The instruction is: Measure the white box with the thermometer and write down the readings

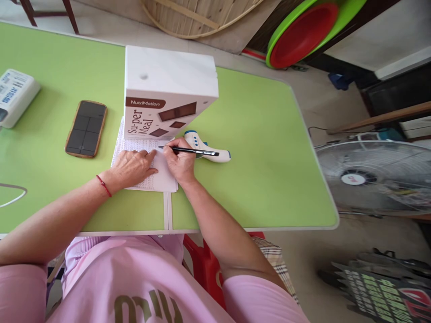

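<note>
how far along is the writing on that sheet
Done: lines of writing cover much of the paper. In hand: the right hand holds the pen, tip at the sheet's top by the box; the left hand lies flat on the sheet. Left: can't tell.

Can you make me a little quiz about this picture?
1. True or false: the right hand holds a pen.
2. What does the left hand rest on? A) the phone B) the paper C) the fan
3. Fill in: just behind the paper stands a white ____ with brown print.

Key:
1. True. Its tip points left, onto the paper.
2. B. The hand lies flat on the paper; the phone lies apart, further left on the green table.
3. Box.
</note>
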Motion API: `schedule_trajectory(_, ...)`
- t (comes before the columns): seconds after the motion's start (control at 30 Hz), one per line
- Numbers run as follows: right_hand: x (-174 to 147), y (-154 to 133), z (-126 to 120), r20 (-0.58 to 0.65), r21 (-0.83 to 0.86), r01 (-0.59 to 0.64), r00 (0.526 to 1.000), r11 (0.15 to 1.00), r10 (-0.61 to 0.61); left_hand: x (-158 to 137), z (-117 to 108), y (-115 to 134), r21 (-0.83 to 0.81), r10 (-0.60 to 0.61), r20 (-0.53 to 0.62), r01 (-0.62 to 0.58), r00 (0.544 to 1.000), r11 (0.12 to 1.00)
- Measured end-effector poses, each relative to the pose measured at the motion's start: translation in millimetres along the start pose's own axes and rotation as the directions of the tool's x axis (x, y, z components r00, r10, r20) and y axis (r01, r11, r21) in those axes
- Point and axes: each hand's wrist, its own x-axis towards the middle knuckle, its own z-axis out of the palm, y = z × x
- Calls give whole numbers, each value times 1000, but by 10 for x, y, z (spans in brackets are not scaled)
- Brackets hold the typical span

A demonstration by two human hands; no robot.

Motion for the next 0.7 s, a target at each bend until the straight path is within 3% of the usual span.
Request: schedule_trajectory(0.7, 5, -10, 12, -66, 26, -6, 998, 1000, 8, -1, 3, 3, 30, 11, 3, -11, 1000, 999)
